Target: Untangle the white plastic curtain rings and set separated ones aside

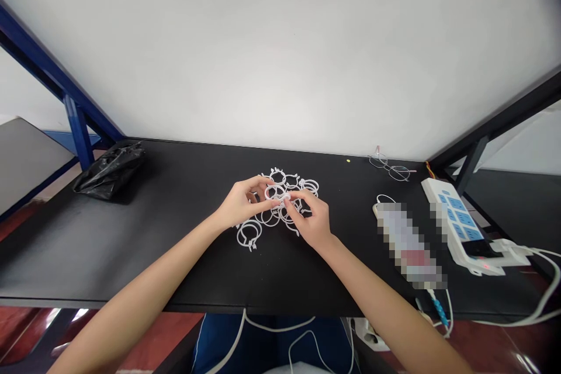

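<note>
A pile of several white plastic rings (293,184) lies in the middle of the black table (175,234). My left hand (243,203) and my right hand (310,217) meet over the pile, fingers pinched on one white ring (276,191) held between them just above the others. More rings (249,232) lie below my left hand. Both forearms reach in from the bottom edge.
A crumpled black plastic bag (109,170) sits at the table's far left. Wire-framed glasses (391,167) lie at the back right. A white power strip with blue sockets (460,225) and a blurred-out object (407,242) sit at the right. Cables (272,327) hang below the front edge.
</note>
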Action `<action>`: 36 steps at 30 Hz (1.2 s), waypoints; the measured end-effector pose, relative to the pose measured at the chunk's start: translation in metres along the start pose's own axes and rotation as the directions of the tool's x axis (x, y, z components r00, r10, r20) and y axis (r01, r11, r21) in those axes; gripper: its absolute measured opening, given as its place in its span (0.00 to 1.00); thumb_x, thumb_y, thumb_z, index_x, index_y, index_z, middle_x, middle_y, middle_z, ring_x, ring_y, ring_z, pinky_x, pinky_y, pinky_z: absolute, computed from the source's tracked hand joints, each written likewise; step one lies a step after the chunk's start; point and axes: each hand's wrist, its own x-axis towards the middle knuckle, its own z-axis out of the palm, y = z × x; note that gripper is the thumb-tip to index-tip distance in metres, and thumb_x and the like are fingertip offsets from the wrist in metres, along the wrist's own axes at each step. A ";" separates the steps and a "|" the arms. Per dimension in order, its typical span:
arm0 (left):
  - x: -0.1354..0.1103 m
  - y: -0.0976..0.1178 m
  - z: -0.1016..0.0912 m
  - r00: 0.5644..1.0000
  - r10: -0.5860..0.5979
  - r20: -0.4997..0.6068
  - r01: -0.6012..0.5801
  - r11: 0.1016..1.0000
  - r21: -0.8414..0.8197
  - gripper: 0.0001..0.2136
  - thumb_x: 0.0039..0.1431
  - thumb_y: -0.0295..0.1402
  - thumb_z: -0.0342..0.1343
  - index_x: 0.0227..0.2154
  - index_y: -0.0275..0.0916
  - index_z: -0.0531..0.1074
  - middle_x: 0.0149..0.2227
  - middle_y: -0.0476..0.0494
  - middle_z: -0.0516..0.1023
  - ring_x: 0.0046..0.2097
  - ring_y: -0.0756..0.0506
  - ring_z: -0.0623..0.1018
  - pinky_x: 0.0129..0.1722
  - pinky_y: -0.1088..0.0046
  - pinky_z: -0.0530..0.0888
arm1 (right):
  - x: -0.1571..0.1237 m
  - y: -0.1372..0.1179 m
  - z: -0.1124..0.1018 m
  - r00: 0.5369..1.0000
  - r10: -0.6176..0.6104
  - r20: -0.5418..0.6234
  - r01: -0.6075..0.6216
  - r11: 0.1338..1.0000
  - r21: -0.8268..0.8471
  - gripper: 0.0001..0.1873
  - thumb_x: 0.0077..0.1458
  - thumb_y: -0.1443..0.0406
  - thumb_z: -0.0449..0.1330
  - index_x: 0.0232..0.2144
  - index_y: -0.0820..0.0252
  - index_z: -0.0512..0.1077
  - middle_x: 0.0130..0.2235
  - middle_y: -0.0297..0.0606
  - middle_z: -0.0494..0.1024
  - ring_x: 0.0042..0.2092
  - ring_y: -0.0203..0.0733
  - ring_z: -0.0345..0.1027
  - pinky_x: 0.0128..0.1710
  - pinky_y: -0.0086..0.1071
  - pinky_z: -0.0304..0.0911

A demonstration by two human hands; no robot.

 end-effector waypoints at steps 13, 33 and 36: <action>0.000 0.001 0.000 1.000 0.004 0.009 -0.004 1.000 0.004 0.20 0.51 0.43 0.64 0.44 0.39 0.73 0.30 0.49 0.71 0.32 0.50 0.73 0.28 0.76 0.70 | 0.000 -0.001 -0.001 1.000 0.008 0.008 -0.008 1.000 0.002 0.06 0.60 0.67 0.57 0.35 0.56 0.74 0.32 0.37 0.78 0.34 0.41 0.73 0.37 0.35 0.70; 0.001 -0.008 0.001 0.999 0.025 0.022 -0.024 0.998 -0.054 0.19 0.53 0.41 0.64 0.46 0.40 0.71 0.30 0.51 0.64 0.32 0.51 0.69 0.26 0.78 0.68 | 0.000 0.002 0.001 0.999 -0.036 -0.036 0.035 0.999 -0.025 0.06 0.58 0.69 0.59 0.36 0.57 0.76 0.33 0.36 0.80 0.34 0.39 0.75 0.37 0.32 0.71; 0.002 -0.010 0.000 0.999 0.033 0.011 -0.033 0.998 -0.057 0.20 0.50 0.40 0.66 0.45 0.40 0.71 0.30 0.51 0.65 0.32 0.51 0.70 0.26 0.78 0.69 | 0.000 0.002 0.002 0.999 -0.037 -0.035 0.036 0.999 -0.030 0.06 0.59 0.68 0.58 0.36 0.57 0.76 0.32 0.36 0.80 0.34 0.39 0.75 0.36 0.33 0.71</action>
